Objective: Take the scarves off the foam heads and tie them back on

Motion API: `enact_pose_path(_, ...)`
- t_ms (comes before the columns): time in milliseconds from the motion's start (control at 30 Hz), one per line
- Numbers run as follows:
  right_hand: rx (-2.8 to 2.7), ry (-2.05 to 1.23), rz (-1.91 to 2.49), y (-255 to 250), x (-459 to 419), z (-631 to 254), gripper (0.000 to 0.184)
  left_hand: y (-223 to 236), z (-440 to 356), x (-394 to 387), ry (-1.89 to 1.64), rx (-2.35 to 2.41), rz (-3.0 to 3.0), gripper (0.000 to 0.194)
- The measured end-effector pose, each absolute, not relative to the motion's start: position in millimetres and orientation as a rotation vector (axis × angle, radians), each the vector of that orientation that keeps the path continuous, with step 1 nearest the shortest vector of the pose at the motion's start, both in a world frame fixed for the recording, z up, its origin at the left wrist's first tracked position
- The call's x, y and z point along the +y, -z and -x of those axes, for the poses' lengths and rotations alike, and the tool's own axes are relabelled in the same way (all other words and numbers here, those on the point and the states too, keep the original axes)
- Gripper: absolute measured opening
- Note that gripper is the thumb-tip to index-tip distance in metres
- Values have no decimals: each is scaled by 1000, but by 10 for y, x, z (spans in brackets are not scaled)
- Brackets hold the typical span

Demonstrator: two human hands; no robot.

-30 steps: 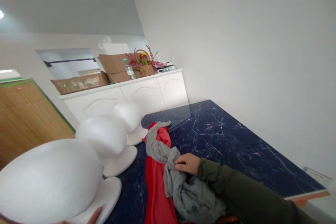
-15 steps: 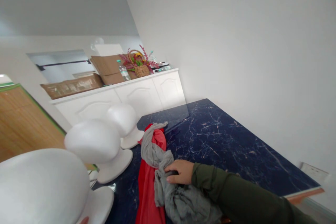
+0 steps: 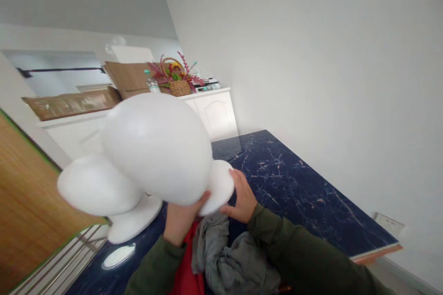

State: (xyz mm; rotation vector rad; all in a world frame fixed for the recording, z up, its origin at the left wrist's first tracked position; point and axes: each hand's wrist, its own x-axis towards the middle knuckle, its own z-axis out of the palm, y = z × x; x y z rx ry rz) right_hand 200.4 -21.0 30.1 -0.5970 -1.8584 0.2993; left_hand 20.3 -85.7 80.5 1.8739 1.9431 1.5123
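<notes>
Dark blue marbled tabletop (image 3: 294, 184) runs along a plain white wall, far end meeting a white cabinet (image 3: 214, 110). Cabinet top carries brown cardboard boxes (image 3: 69, 103), a wicker basket of red and green flowers (image 3: 175, 78) and a clear water bottle (image 3: 151, 84), all small and somewhat blurred. Wood-grain panel (image 3: 24, 193) fills the lower left. Biggest item near the lens: a white foam head form (image 3: 155, 147), lifted clear of the tabletop and tilted, rounded crown toward the camera, flat base disc facing away to the right. Second white foam head form (image 3: 100, 189) stands on the tabletop just behind and left of it, its base resting on the surface. Grey cloth (image 3: 235, 262) lies crumpled on the tabletop directly below the raised form, touching a red cloth (image 3: 185, 272) on its left side. Both sleeves dark olive. Left hand (image 3: 182, 219) comes up from below, fingers wrapped around the neck of the raised form under the crown. Right hand (image 3: 242, 196) grips the rim of the base disc, thumb on the near face, fingers curled behind.
</notes>
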Motion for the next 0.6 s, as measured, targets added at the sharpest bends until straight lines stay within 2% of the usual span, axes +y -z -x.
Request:
enact_pose_path(167, -1744, -299, 1007, -264, 194, -2241, 90, -731, -702, -14, -1505, 1603, -1962, 50)
enact_pose_path(367, -1865, -261, 1345, -191, 338, -2352, 104, -366, -765, 291, -1327, 1596, -1752, 62)
enact_pose_path(600, -1984, -493, 1100, -239, 373, -2459, 95, -217, -775, 184, -1230, 1533, -1905, 55)
